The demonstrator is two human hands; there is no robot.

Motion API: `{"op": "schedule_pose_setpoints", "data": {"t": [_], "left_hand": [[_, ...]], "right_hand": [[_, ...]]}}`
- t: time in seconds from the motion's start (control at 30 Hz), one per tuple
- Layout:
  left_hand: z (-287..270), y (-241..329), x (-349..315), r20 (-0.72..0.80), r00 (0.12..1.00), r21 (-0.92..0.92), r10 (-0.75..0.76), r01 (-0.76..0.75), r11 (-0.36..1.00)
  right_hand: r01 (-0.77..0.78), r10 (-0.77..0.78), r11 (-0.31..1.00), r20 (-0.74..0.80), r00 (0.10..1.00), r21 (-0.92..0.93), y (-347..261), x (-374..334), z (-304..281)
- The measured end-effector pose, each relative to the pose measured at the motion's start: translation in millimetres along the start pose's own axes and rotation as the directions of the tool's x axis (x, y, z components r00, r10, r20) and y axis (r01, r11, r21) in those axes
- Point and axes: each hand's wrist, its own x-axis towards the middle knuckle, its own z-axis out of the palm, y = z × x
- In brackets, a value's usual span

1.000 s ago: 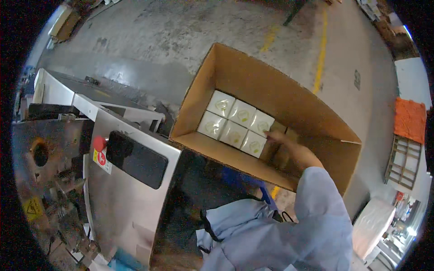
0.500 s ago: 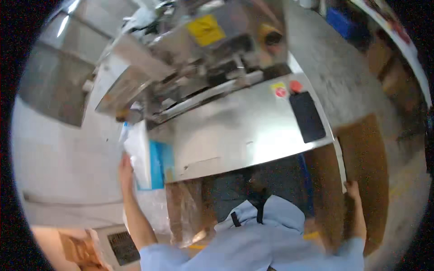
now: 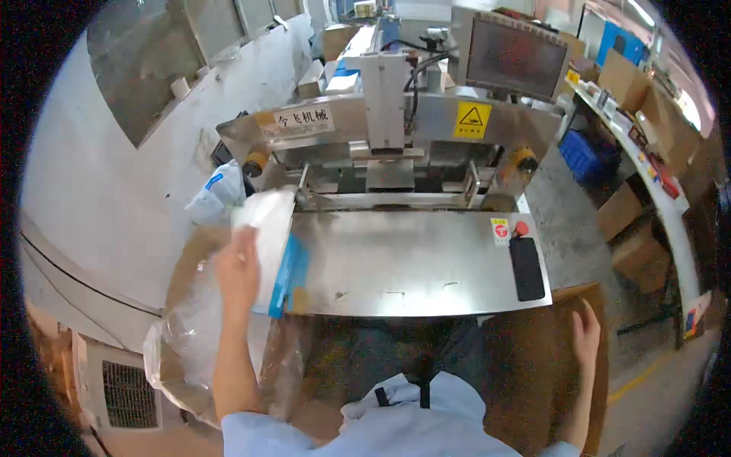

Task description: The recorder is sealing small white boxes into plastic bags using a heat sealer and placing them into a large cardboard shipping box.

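1. A steel machine [image 3: 560, 126] is seen spanning the view from side to side, its bare worktop [image 3: 388, 259] turned toward the person.
2. A brown cardboard box [image 3: 544, 362] is placed low on the right, just beside the worktop's right end.
3. Clear plastic [image 3: 196, 335] is bunched low on the left, near the wall.
4. A dark screen [image 3: 518, 57] is mounted at the upper right of the machine.
5. A white pack [image 3: 272, 217] with a blue side [image 3: 283, 283] is located at the worktop's left end; what it is supported by cannot be told.
6. The left hand [image 3: 238, 266] is blurred and is held over the pack's left edge — whether the pack is gripped, and how far the fingers are parted, cannot be told.
7. The right hand [image 3: 586, 335] is held open over the cardboard box, its fingers loosely extended and slightly parted — nothing is seen in its grip.
8. A black phone [image 3: 527, 269] is laid along the worktop's right edge.
9. A yellow warning sign [image 3: 472, 119] is fixed to the machine's crossbeam.
10. A red button [image 3: 521, 228] is set just beyond the phone.
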Motion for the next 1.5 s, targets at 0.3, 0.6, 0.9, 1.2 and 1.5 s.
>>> {"op": "schedule_pose_setpoints", "data": {"t": [0.3,0.6,0.9,1.2,1.5], "left_hand": [[25,166,-122,0.553,0.784,-0.605,0.282,0.146,0.782],[51,139,-172,0.748,0.637,-0.362,-0.184,0.625,0.692],[64,150,-114,0.627,0.488,-0.416,0.607,-0.449,0.791],[31,137,-100,0.766,0.381,-0.461,0.517,-0.234,0.856],[20,132,-78,0.816,0.304,-0.434,0.491,-0.238,0.869]], "right_hand": [[0.428,-0.598,0.801,0.520,0.610,0.419,-243,-18,134],[0.835,-0.896,0.444,0.189,0.403,0.325,-230,-41,167],[0.850,-0.805,0.490,0.475,0.356,0.194,-199,-34,167],[0.501,-0.737,0.674,0.534,0.413,0.543,-201,-14,126],[0.410,-0.639,0.769,0.615,0.461,0.491,-202,6,153]]}}
